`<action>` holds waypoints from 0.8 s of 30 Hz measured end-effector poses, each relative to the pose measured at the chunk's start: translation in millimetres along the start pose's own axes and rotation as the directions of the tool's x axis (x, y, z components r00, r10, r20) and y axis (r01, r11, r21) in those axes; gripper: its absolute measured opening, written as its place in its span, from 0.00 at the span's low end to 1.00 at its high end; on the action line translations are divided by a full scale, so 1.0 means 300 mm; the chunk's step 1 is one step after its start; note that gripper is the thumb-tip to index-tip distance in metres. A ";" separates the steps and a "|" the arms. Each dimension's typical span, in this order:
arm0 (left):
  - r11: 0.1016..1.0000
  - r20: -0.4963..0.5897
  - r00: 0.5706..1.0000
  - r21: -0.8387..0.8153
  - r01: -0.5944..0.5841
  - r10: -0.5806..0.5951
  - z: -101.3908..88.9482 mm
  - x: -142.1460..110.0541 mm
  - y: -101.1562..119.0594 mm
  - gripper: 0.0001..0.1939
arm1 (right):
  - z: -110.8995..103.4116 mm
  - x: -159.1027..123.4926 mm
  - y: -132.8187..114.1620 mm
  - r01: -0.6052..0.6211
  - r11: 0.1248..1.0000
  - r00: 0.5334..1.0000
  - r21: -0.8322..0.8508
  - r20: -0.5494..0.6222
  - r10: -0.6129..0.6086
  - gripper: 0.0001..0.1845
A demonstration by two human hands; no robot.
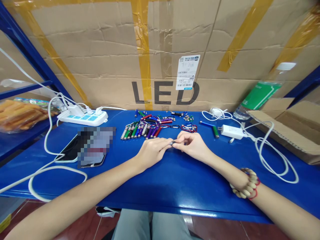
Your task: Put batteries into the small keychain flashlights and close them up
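Note:
Over the middle of the blue table, my left hand and my right hand meet at the fingertips. Both are closed on a small dark piece with a silvery end, mostly hidden by the fingers, so its kind is unclear. Just beyond my left hand lies a row of mini flashlights in several colours, with silver ends and clips. Red and dark carabiner clips lie beyond my right hand. Behind them are small round silvery pieces, perhaps button cells. A green tube touches a blue tube to the right.
Two phones lie at the left, near a white power strip with cables. A white charger and looped cable are at the right, beside a bottle and an open cardboard box. A large carton stands behind the table.

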State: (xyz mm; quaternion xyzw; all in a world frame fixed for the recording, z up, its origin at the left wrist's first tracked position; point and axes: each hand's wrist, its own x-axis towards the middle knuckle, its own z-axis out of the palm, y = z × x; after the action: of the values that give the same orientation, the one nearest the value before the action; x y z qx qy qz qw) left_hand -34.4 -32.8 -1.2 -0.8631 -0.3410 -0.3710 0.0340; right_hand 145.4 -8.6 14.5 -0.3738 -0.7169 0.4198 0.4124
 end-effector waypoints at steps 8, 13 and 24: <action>0.997 0.046 0.997 0.034 0.066 -0.067 -0.009 0.007 0.010 0.13 | -0.009 0.004 -0.002 0.041 0.999 0.999 -0.027 -0.009 -0.041 0.19; 0.995 0.059 0.993 0.008 0.099 -0.099 -0.009 0.008 0.011 0.13 | -0.011 0.005 -0.002 0.027 1.000 1.000 -0.004 0.000 -0.027 0.19; 0.987 0.151 0.988 -0.154 0.049 -0.026 -0.015 0.007 -0.003 0.13 | -0.022 0.005 -0.004 -0.104 0.994 0.991 0.039 0.082 0.101 0.21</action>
State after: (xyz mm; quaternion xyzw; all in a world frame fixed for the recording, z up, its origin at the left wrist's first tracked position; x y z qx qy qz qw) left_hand -36.7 -32.4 3.3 -0.8816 -0.3285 -0.3322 -0.0667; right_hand 150.6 -5.7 18.0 -0.3841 -0.7035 0.4704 0.3691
